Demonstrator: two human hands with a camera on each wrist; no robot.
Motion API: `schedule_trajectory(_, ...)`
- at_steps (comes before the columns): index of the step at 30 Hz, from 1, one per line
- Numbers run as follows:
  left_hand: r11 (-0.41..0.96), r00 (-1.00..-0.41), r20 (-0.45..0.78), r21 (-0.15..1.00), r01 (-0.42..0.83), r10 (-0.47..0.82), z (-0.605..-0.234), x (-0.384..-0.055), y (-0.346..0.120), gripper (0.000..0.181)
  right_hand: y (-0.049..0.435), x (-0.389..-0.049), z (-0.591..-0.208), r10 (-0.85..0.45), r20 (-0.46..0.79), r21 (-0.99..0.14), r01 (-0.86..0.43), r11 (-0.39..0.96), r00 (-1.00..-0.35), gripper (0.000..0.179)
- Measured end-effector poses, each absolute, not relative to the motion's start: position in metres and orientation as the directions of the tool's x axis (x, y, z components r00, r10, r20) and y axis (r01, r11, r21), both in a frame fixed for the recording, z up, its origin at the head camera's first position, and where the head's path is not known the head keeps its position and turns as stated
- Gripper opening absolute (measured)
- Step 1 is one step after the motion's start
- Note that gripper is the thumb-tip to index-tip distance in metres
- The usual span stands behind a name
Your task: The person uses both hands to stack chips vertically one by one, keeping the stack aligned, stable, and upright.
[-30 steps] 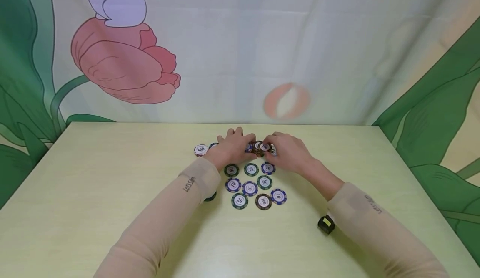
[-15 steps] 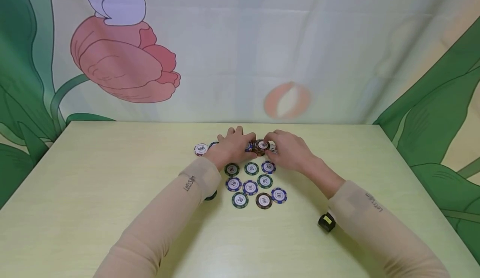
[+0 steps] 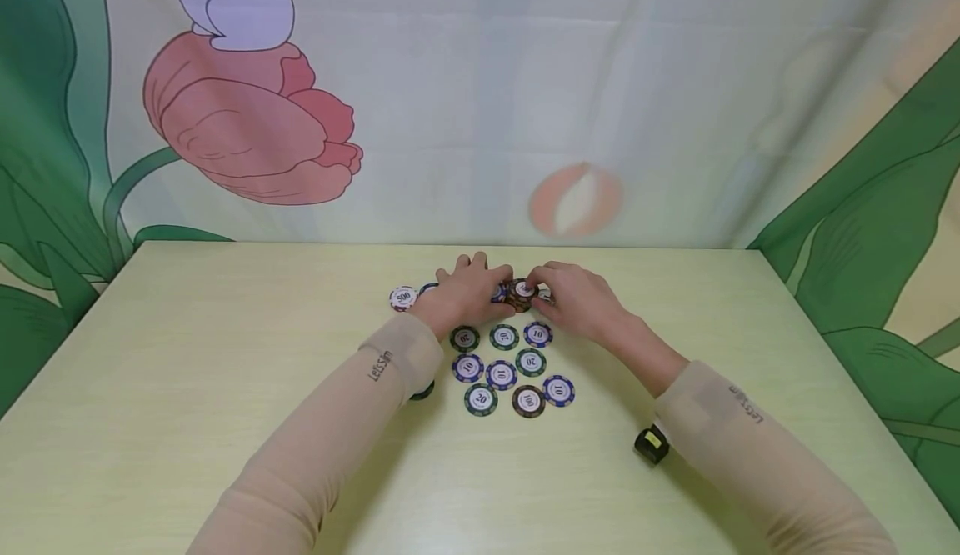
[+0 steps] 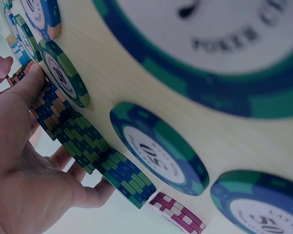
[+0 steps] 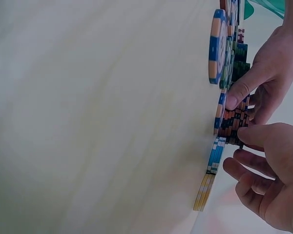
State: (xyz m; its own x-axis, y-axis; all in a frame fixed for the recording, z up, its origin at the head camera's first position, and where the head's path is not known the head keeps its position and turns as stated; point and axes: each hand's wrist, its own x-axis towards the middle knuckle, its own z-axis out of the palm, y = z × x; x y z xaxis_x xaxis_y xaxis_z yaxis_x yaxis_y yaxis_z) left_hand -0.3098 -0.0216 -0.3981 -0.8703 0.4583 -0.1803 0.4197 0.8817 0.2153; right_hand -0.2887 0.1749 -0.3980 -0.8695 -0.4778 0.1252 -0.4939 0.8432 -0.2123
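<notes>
Between my hands a stack of brown-and-black poker chips (image 3: pixel 521 290) stands at the far side of the table. My left hand (image 3: pixel 465 292) holds this stack, thumb in front and a finger behind, as the right wrist view shows. Its other fingers lie behind the neighbouring blue stack (image 4: pixel 51 111) and green stacks (image 4: pixel 80 141). My right hand (image 3: pixel 581 301) pinches the brown top chip between thumb and index finger, on the stack. Its remaining fingers are loosely curled in the right wrist view. A light-blue stack (image 5: pixel 216 156) and a yellow stack (image 5: pixel 203 192) stand beside it.
Loose chips lie flat nearer me, among them a blue 10 chip (image 3: pixel 501 375), a green 20 chip (image 3: pixel 481 400) and a brown 100 chip (image 3: pixel 528 401). A white 500 chip (image 3: pixel 403 297) tops a stack at left. A small black object (image 3: pixel 652 446) lies by the right sleeve.
My right hand has brought a brown chip slightly left, from the stack's right edge onto its top. The left hand has stayed in place.
</notes>
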Motion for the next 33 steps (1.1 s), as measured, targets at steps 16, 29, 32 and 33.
schedule_trajectory(16,0.885,-0.871,-0.184,0.204,0.419,0.455,-0.3986,-0.3098,-0.0207,0.05,0.1708,-0.2912,-0.3983,-0.499,0.145,-0.221,-0.52,0.825,-0.854,0.017)
schedule_trajectory(29,0.89,-0.876,-0.184,0.195,0.412,0.446,-0.3988,-0.31,-0.0204,0.053,0.1734,-0.2882,-0.3959,-0.474,0.137,-0.224,-0.493,0.841,-0.87,0.023)
schedule_trajectory(32,0.89,-0.876,-0.185,0.198,0.41,0.445,-0.3988,-0.3099,-0.0202,0.054,0.1756,-0.2853,-0.394,-0.472,0.137,-0.22,-0.491,0.843,-0.871,0.022)
schedule_trajectory(33,0.89,-0.876,-0.185,0.199,0.41,0.445,-0.3988,-0.3099,-0.0203,0.054,0.1763,-0.2844,-0.3932,-0.472,0.132,-0.221,-0.49,0.843,-0.871,0.021)
